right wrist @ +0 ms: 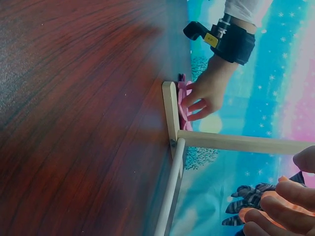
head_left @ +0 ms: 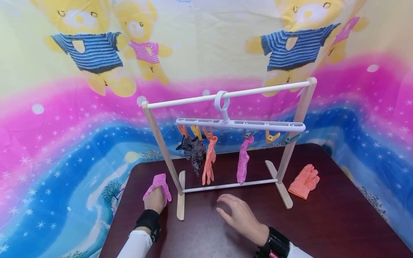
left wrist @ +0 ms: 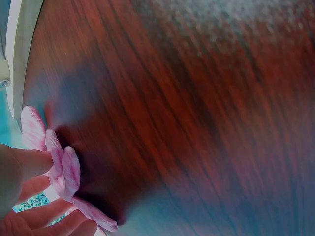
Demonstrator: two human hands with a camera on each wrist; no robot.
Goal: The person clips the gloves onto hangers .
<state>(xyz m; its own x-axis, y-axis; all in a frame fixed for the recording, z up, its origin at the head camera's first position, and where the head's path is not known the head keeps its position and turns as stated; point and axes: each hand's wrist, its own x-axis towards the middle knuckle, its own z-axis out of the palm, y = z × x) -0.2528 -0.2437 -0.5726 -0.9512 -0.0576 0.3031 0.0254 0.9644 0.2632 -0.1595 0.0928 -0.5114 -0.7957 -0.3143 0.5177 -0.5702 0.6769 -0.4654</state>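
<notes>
At the table's left side my left hand [head_left: 155, 200] reaches down onto a pink glove [head_left: 160, 180], thumb and fingers pinching its cloth in the left wrist view. The glove's fingers [left wrist: 70, 169] stick out past the hand. My right hand [head_left: 242, 218] hovers over the table in front of the rack, fingers loosely bent and holding nothing. On the white hanger [head_left: 264, 125] hang a dark striped glove [head_left: 196, 154], an orange glove [head_left: 209, 161] and a pink glove [head_left: 243, 165], all by clothespins.
A wooden rack with a white top bar [head_left: 267, 89] carries the hanger. Toward its right end are a yellow clothespin [head_left: 272, 137] and a teal clothespin [head_left: 292, 139] without gloves. Another orange glove [head_left: 304, 182] lies right of the rack's foot [head_left: 284, 193] on the dark table [head_left: 338, 215].
</notes>
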